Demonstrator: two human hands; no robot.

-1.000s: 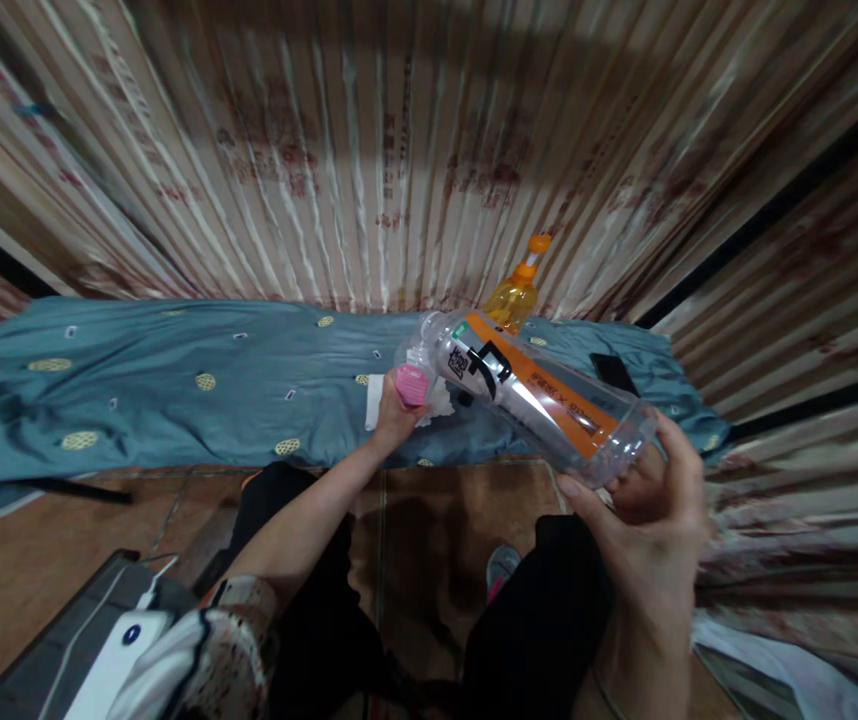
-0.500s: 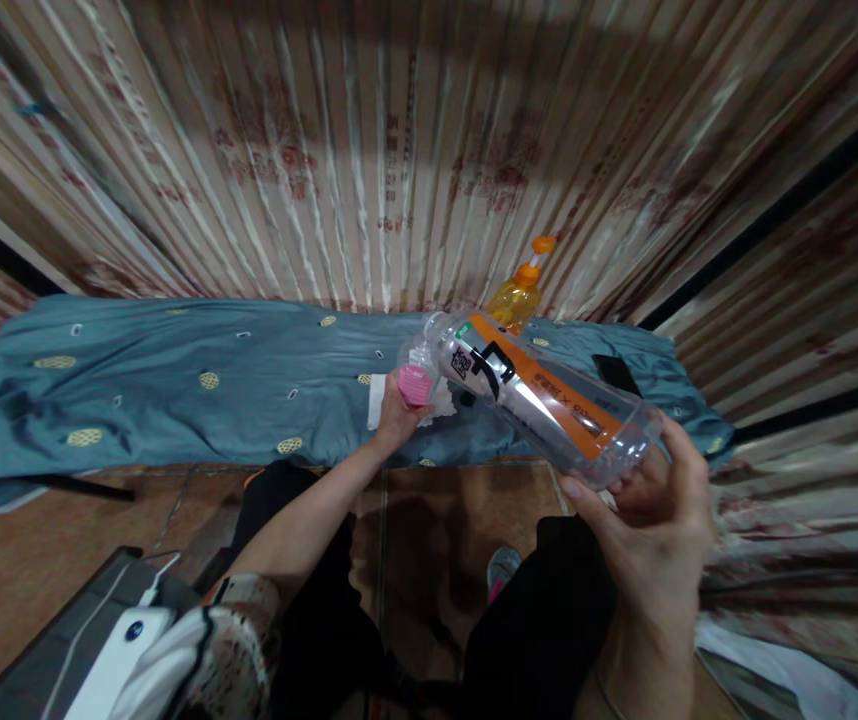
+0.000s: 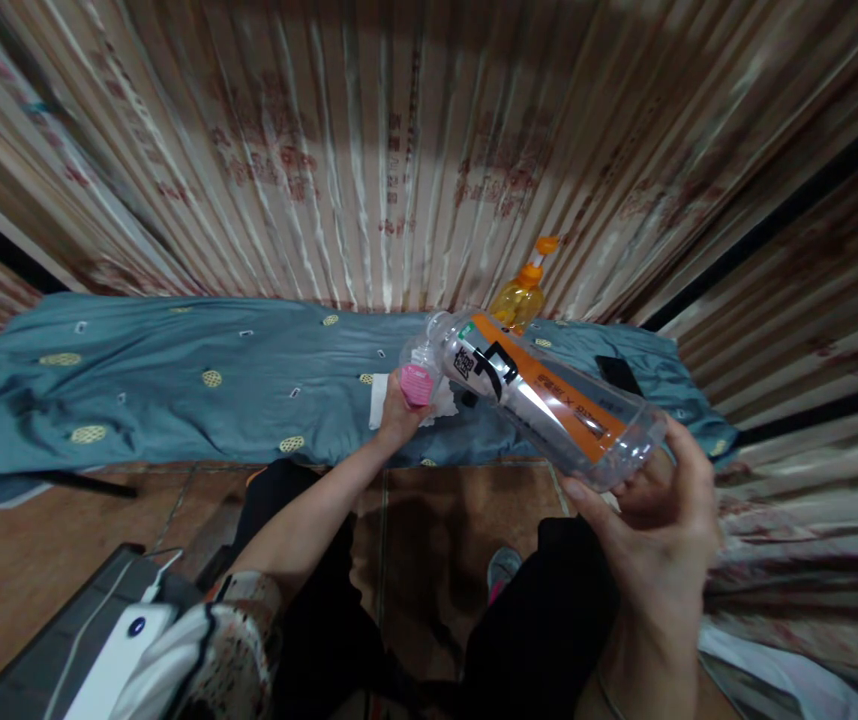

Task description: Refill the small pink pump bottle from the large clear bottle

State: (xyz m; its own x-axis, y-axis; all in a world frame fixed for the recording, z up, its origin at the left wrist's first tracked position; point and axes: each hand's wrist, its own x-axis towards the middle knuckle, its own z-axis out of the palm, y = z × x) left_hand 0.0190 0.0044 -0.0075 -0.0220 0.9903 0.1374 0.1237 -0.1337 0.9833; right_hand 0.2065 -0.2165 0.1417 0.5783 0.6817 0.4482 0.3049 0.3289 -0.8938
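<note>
My right hand is closed around the base of a large clear plastic bottle with an orange and black label. The bottle lies tilted, its neck up and to the left. My left hand grips a small clear bottle with a pink label. The mouths of the two bottles meet or nearly meet; I cannot tell whether they touch. I see no liquid clearly in either one. Behind the large bottle stands a yellow pump bottle with an orange pump head.
A teal cloth with pineapple prints covers the long surface ahead. White paper lies under my left hand. A dark phone-like object rests at the right. A white power bank with a cable sits at lower left. Pleated curtains hang behind.
Both hands and the two bottles keep almost the same pose. The whole view has shifted very slightly.
</note>
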